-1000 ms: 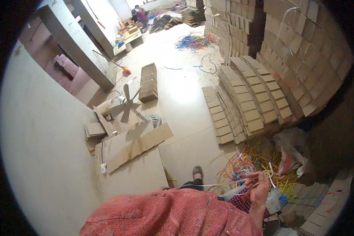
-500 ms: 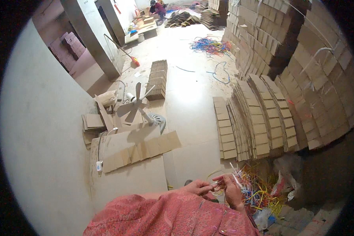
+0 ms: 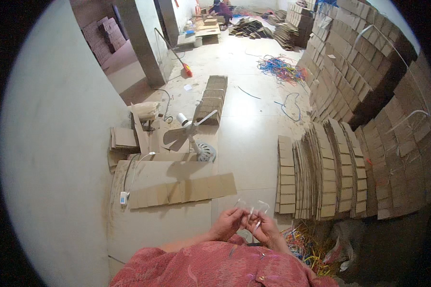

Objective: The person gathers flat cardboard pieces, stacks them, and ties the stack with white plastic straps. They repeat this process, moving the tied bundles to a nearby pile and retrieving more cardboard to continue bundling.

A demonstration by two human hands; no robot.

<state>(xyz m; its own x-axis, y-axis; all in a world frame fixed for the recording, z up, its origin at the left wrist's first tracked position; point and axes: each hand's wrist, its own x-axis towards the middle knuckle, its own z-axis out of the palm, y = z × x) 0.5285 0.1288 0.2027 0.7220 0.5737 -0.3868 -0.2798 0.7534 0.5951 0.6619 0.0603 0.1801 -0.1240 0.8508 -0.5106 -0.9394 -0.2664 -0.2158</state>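
Note:
Close in front of my red patterned top, my two hands meet at the lower middle. My left hand [image 3: 227, 223] has its fingertips pinched on a thin white strap [image 3: 263, 205]. Beside it, my right hand [image 3: 263, 228] has bent fingers closed on the same strap, whose pale loops stick out above the fingertips. The strap's ends are hard to make out. Beyond the hands, a row of overlapping cardboard pieces [image 3: 184, 190] lies on a board-topped surface [image 3: 163, 220].
A small fan [image 3: 205, 151] stands behind the cardboard row, near a white power strip [image 3: 124, 198]. Cardboard stacks [image 3: 328, 167] line the right, with tangled coloured straps [image 3: 316, 251] below them. Farther off lie another strap heap [image 3: 282, 68] and a broom [image 3: 187, 70]; a person [image 3: 220, 12] crouches there.
My hands have moved left, away from the tangled straps, still holding the white strap, which now shows raised loops. The view has shifted, so the room's things sit farther right.

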